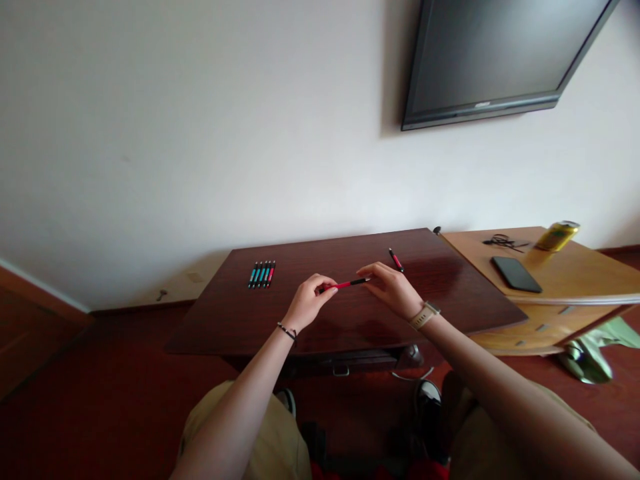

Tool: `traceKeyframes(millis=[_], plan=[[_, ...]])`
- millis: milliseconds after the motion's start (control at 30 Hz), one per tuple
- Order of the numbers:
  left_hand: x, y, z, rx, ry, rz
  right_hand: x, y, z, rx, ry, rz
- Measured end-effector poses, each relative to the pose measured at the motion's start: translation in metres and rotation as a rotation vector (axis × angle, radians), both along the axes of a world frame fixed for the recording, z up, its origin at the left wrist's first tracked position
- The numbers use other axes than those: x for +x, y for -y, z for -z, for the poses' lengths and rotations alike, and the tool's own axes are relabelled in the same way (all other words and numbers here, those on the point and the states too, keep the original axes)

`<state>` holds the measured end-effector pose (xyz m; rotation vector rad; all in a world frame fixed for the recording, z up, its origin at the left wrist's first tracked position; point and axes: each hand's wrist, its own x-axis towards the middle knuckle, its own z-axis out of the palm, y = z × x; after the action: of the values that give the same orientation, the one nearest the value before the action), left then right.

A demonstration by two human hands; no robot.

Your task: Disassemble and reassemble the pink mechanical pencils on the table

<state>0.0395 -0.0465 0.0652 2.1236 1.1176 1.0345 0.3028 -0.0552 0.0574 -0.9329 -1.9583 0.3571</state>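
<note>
Between my hands a red and black pen lies nearly level above the dark wooden table. My left hand pinches its left end between thumb and fingers. At the pen's right end, by its pointed tip, is my right hand, with fingers bent and thumb apart; it seems to hold nothing. A tidy row of several pens, blue ones with a red one at the right, rests on the table's left part. Another red and black pen lies alone behind my right hand.
On the right, a lighter wooden cabinet bears a black phone, a dark cable or glasses and a yellow can. A television hangs on the wall. Green cloth lies near the floor.
</note>
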Motion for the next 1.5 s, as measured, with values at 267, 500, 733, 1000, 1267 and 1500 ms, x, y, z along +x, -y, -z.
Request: traceKeyframes(millis=[267, 500, 733, 1000, 1267, 1500], plan=[[-0.006, -0.005, 0.007, -0.036, 0.042, 0.003, -0.003, -0.007, 0.002, -0.235, -0.158, 0.021], [-0.007, -0.006, 0.008, -0.025, 0.036, 0.022, -0.005, -0.009, 0.004, -0.477, -0.335, -0.067], [-0.014, -0.007, 0.011, -0.027, 0.011, 0.025, 0.002, -0.012, 0.009, -0.448, -0.152, -0.072], [-0.014, -0.004, 0.009, -0.033, 0.011, 0.050, -0.003, -0.010, 0.013, -0.587, -0.157, -0.104], [-0.009, -0.002, 0.007, -0.032, 0.001, 0.089, -0.010, -0.006, 0.008, -0.610, -0.103, 0.019], [-0.009, -0.003, 0.011, -0.031, 0.005, 0.052, -0.010, -0.007, 0.008, -0.458, -0.127, -0.083]])
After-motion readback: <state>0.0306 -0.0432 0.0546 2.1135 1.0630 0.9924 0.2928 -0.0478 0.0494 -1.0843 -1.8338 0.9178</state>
